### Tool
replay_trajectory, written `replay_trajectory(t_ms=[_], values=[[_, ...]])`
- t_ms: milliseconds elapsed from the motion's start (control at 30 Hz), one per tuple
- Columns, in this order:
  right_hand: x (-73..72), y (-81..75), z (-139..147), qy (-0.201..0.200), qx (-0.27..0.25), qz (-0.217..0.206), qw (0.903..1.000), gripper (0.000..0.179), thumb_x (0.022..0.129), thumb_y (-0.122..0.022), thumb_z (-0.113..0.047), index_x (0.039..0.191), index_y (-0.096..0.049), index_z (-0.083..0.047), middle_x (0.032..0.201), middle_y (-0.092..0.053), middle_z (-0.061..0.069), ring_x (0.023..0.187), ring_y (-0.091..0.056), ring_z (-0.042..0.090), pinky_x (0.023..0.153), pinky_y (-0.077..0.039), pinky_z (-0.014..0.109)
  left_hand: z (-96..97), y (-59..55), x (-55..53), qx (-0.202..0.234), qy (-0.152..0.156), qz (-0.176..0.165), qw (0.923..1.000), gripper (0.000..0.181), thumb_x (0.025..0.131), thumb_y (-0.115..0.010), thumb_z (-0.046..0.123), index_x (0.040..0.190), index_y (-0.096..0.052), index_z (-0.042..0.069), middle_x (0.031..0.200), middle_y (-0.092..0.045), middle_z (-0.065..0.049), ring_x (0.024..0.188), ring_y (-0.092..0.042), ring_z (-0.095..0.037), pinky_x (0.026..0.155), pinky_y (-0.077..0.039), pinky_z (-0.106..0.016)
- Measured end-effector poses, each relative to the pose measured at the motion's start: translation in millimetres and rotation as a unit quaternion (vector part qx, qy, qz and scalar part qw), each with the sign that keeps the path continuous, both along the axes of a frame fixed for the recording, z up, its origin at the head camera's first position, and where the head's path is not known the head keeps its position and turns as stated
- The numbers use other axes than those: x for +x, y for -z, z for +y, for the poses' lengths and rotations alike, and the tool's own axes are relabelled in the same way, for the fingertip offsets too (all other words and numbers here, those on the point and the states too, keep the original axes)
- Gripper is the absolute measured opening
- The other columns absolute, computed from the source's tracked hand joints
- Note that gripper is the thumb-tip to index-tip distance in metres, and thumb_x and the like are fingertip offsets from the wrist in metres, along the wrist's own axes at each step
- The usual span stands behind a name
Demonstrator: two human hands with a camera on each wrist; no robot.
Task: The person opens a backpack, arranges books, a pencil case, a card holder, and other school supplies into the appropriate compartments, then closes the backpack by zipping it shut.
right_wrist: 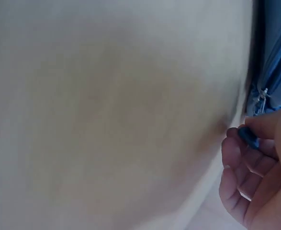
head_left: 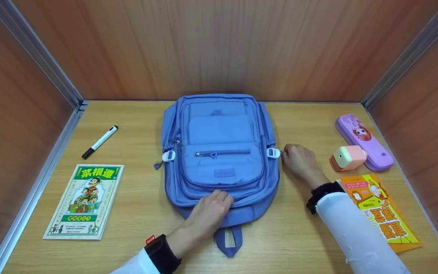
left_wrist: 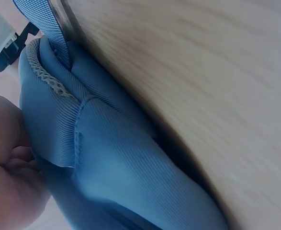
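A blue backpack [head_left: 219,129] lies flat on the table, front pocket up, with its fabric loop [head_left: 229,253] towards me. My left hand [head_left: 212,211] grips the near edge of the bag, fingers curled against the cloth in the left wrist view. Beside the right side of the bag, close to a white buckle [head_left: 273,153], is my right hand [head_left: 299,160]. Its thumb and index finger pinch a dark blue zipper pull [right_wrist: 248,137], just below a metal zipper slider [right_wrist: 261,100] in the right wrist view. A second pull [head_left: 158,166] sticks out on the left side.
To the left are a black-and-white marker [head_left: 100,142] and a green-and-white book [head_left: 83,201]. On the right lie a purple pencil case [head_left: 363,140], a pink box-shaped sharpener-like object [head_left: 350,157] and an orange-yellow book [head_left: 386,213], partly under my right sleeve. Wooden panels [head_left: 219,49] enclose the table.
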State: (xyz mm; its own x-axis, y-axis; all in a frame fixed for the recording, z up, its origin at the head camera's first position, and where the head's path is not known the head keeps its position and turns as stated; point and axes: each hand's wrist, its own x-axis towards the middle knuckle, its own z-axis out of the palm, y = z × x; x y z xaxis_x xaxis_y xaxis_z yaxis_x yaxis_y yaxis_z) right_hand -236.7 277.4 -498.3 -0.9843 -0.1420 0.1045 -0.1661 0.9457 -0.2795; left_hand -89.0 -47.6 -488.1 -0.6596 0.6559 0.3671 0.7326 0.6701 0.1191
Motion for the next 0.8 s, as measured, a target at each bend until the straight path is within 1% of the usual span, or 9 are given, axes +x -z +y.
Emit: replay_trajectory(t_ms=[100,167,300,367,467,600,667,733,800], values=[[5.5,-2.2,4,0.015,-0.003,-0.016,0.9997,0.024,0.102,-0.061,-0.017,0.108,-0.073,0.003,0.105,-0.074,0.022,0.094,-0.070,0.049,0.075,-0.056,0.062,1.0,-0.3,-1.0,0.013,0.005,0.007,0.9999,0.021,0.086,-0.066,-0.014,0.097,-0.066,0.004,0.089,-0.065,-0.005,0.082,-0.062,-0.020,0.067,-0.059,-0.030],[11.5,-6.6,6,0.022,0.002,-0.026,0.9994,0.028,0.101,-0.062,-0.017,0.116,-0.070,0.005,0.112,-0.073,0.024,0.100,-0.069,0.049,0.080,-0.056,0.062,0.9,-2.0,-0.5,0.017,0.007,0.003,0.9998,0.023,0.084,-0.068,-0.015,0.098,-0.067,0.004,0.089,-0.066,-0.006,0.083,-0.063,-0.020,0.069,-0.059,-0.031],[28.5,-17.0,9,0.029,0.000,-0.026,0.9992,0.039,0.100,-0.065,-0.017,0.129,-0.063,0.009,0.125,-0.066,0.028,0.110,-0.066,0.048,0.089,-0.055,0.062,0.3,-9.5,2.5,0.015,-0.006,-0.005,0.9999,0.025,0.080,-0.072,-0.015,0.098,-0.071,0.003,0.088,-0.069,-0.007,0.082,-0.064,-0.021,0.070,-0.060,-0.032],[39.8,-21.8,10,0.031,-0.013,-0.017,0.9993,0.041,0.100,-0.066,-0.017,0.132,-0.061,0.007,0.129,-0.064,0.028,0.116,-0.064,0.046,0.093,-0.054,0.061,0.6,-14.3,3.7,0.019,-0.019,0.000,0.9996,0.025,0.077,-0.073,-0.016,0.095,-0.073,0.002,0.086,-0.068,-0.007,0.080,-0.063,-0.020,0.067,-0.060,-0.031],[62.7,-29.6,12,0.038,-0.049,-0.005,0.9981,0.040,0.101,-0.066,-0.018,0.134,-0.061,0.004,0.136,-0.061,0.026,0.122,-0.061,0.045,0.098,-0.053,0.062,1.8,-18.6,3.4,0.027,-0.032,0.013,0.9990,0.026,0.074,-0.073,-0.016,0.092,-0.073,0.002,0.083,-0.063,-0.006,0.077,-0.057,-0.019,0.063,-0.057,-0.029],[94.2,-41.7,20,0.050,-0.100,0.013,0.9936,0.036,0.102,-0.067,-0.017,0.133,-0.064,0.002,0.136,-0.062,0.023,0.122,-0.062,0.042,0.099,-0.053,0.061,2.0,-22.7,1.0,0.040,-0.043,0.021,0.9980,0.032,0.067,-0.071,-0.016,0.092,-0.074,0.003,0.082,-0.058,-0.005,0.075,-0.051,-0.019,0.060,-0.051,-0.029],[107.9,-44.7,29,0.060,-0.113,0.024,0.9915,0.034,0.101,-0.068,-0.015,0.130,-0.065,0.003,0.133,-0.063,0.024,0.118,-0.062,0.042,0.096,-0.053,0.061,1.5,-25.3,-0.6,0.051,-0.047,0.019,0.9974,0.035,0.064,-0.069,-0.017,0.092,-0.074,0.003,0.083,-0.059,-0.005,0.074,-0.051,-0.020,0.060,-0.048,-0.030],[119.5,-44.4,43,0.071,-0.117,0.042,0.9897,0.033,0.100,-0.069,-0.014,0.128,-0.066,0.004,0.129,-0.065,0.025,0.114,-0.064,0.043,0.092,-0.054,0.061,0.9,-27.5,-2.6,0.066,-0.049,0.016,0.9965,0.037,0.064,-0.067,-0.017,0.093,-0.075,0.003,0.084,-0.060,-0.005,0.075,-0.053,-0.021,0.062,-0.049,-0.032],[129.7,-42.2,61,0.088,-0.120,0.046,0.9878,0.034,0.101,-0.069,-0.014,0.129,-0.065,0.005,0.128,-0.065,0.027,0.115,-0.063,0.046,0.093,-0.052,0.063,0.6,-29.6,-5.3,0.083,-0.048,0.018,0.9952,0.037,0.066,-0.066,-0.018,0.094,-0.076,0.003,0.085,-0.062,-0.006,0.077,-0.056,-0.022,0.063,-0.050,-0.033]])
